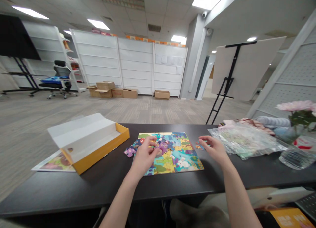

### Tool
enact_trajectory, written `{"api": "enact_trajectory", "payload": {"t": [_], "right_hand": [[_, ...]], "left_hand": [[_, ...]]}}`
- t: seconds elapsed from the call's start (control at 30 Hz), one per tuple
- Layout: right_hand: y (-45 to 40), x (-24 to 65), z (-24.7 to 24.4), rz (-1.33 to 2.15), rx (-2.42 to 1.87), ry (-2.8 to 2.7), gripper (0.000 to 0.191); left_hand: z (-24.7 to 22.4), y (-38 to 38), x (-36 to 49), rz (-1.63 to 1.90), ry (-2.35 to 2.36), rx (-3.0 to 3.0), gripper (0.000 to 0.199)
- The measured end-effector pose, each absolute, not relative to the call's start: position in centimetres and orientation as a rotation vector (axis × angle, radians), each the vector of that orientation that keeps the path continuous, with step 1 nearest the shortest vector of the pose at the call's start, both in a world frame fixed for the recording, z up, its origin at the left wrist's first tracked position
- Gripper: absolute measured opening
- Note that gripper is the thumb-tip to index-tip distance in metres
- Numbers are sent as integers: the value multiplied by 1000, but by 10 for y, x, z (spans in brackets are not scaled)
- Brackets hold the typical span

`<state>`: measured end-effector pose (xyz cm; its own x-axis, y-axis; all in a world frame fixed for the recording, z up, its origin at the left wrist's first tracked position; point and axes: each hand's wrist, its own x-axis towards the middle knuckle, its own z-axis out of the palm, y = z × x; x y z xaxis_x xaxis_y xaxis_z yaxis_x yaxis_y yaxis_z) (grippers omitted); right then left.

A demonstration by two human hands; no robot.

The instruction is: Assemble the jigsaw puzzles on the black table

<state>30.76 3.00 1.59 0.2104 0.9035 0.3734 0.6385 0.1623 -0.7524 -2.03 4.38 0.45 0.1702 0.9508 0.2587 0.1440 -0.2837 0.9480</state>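
Okay, my left hand [145, 157] curls half-closed over the glossy cardboard jigsaw [177, 155], grip unclear, while my right hand [214, 150] hangs loosely open just beside a small loose piece [200, 146] on the smooth black table [111, 188]

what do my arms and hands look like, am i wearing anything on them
The left forearm and right forearm are bare, with no sleeve, watch or band on them. The left hand and right hand are bare too: no gloves, cables or markers, and no ring that I can make out.
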Motion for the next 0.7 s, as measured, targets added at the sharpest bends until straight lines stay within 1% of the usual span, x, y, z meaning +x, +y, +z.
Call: {"api": "enact_trajectory", "payload": {"t": [0.07,0.13,0.17,0.23,0.3,0.33,0.37,0.43,0.47,0.57,0.7], "right_hand": [[26,276,24,629,-1390,-1624,39],[21,242,30,865,-1217,-1758,38],[19,228,32,947,-1138,-1798,40],[18,206,36,1021,-1043,-1832,36],[23,200,40,1002,-1034,-1831,30],[29,202,41,971,-1059,-1816,31],[37,207,43,932,-1092,-1788,34],[59,223,42,843,-1186,-1699,47],[71,232,39,799,-1228,-1656,49],[105,254,23,733,-1368,-1646,48],[125,267,-3,678,-1499,-1838,42]], "left_hand": [[6,38,-11,1217,931,1445,41],[6,33,-1,1210,849,1353,42],[6,31,4,1215,825,1326,41],[5,27,12,1217,780,1283,40],[5,24,16,1241,756,1265,38],[6,23,17,1258,760,1279,37],[7,22,16,1275,776,1306,36],[11,22,13,1296,836,1378,34],[13,22,11,1297,870,1411,34],[17,23,5,1282,936,1469,32],[16,24,3,1254,953,1505,29]]}}
